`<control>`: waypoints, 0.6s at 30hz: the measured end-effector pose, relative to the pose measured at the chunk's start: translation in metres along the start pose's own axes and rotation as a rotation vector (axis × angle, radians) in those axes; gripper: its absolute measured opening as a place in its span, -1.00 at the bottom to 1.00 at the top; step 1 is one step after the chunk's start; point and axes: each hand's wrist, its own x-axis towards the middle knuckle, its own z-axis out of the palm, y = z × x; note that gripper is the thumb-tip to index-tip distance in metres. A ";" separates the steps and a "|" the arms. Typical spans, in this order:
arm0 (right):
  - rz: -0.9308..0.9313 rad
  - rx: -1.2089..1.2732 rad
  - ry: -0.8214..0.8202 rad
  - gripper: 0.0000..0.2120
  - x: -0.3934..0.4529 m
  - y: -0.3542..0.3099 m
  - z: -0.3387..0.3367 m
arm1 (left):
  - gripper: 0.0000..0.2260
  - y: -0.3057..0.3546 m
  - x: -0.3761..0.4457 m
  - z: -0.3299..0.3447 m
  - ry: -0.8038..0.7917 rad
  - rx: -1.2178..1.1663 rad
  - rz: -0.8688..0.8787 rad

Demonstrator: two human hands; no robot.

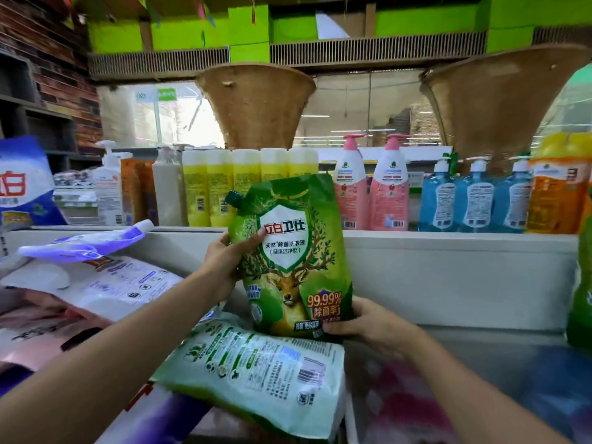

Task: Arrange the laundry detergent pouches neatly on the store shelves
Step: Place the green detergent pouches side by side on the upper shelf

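Observation:
A green detergent pouch [290,251] with a deer picture and a green spout cap stands upright in the middle, held by both hands. My left hand [227,257] grips its upper left edge below the spout. My right hand [362,325] holds its lower right corner. Under it lies a second green pouch [256,370] flat, back label and barcode facing up. To the left, a purple and white pouch [89,241] rests on a white pouch [105,286], both lying down.
A white shelf wall [448,267] runs behind the pouches. Above it stand yellow bottles [224,187], pink pump bottles [368,187], blue pump bottles [474,197] and an orange bottle [557,193]. A blue-white powder bag [22,184] sits far left. Another green pouch [581,299] shows at the right edge.

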 end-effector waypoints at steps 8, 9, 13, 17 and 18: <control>-0.023 -0.033 0.114 -0.69 -0.009 -0.016 -0.038 | -0.81 0.011 0.002 0.049 -0.031 -0.017 0.104; -0.023 -0.028 0.122 -0.67 -0.015 -0.018 -0.047 | -0.82 0.011 0.002 0.059 -0.056 -0.014 0.109; 0.005 -0.035 0.150 -0.60 -0.036 -0.014 -0.083 | -0.80 0.002 0.001 0.100 -0.131 0.004 0.101; 0.088 -0.068 0.172 -0.57 -0.055 0.008 -0.105 | -0.88 -0.029 -0.004 0.124 -0.196 0.026 0.064; 0.102 -0.076 0.158 -0.56 -0.057 0.011 -0.108 | -0.89 -0.035 -0.004 0.127 -0.206 0.027 0.065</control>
